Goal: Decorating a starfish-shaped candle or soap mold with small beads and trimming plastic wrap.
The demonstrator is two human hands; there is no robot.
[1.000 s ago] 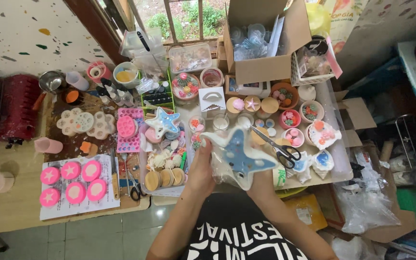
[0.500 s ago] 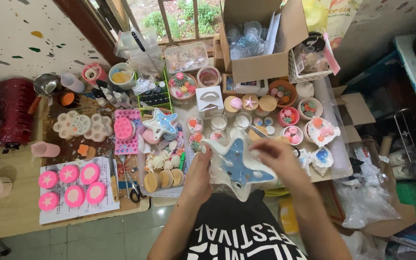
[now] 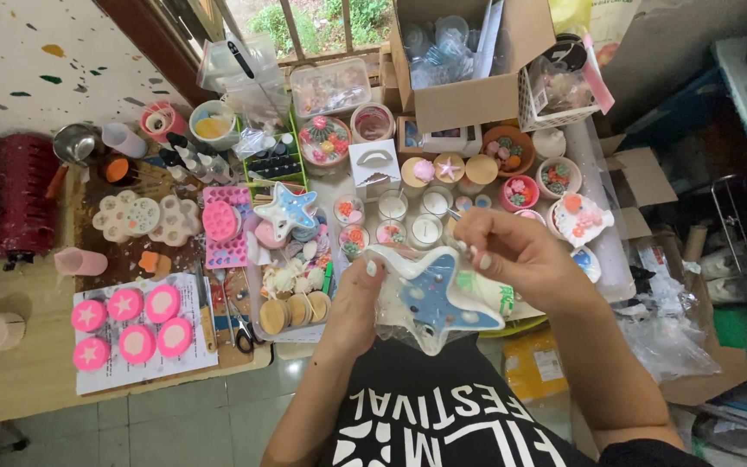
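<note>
A blue and white star-shaped dish [image 3: 432, 297] sits inside a clear plastic bag, held over the table's front edge. My left hand [image 3: 358, 298] grips the bag and the star's left side. My right hand [image 3: 510, 251] pinches the top of the bag above the star's upper right arm. A second blue and white star dish [image 3: 285, 208] lies further back on the table.
The crowded table holds pink round molds on paper [image 3: 127, 322], a pink silicone mold tray [image 3: 226, 225], scissors [image 3: 240, 324], small white cups with candles [image 3: 409, 216], bowls of decorations [image 3: 557, 177] and an open cardboard box [image 3: 469, 65]. A red object [image 3: 15, 199] stands far left.
My right hand has risen from the star's lower right side to the top of the bag. The star in its bag has tilted and shifted slightly left.
</note>
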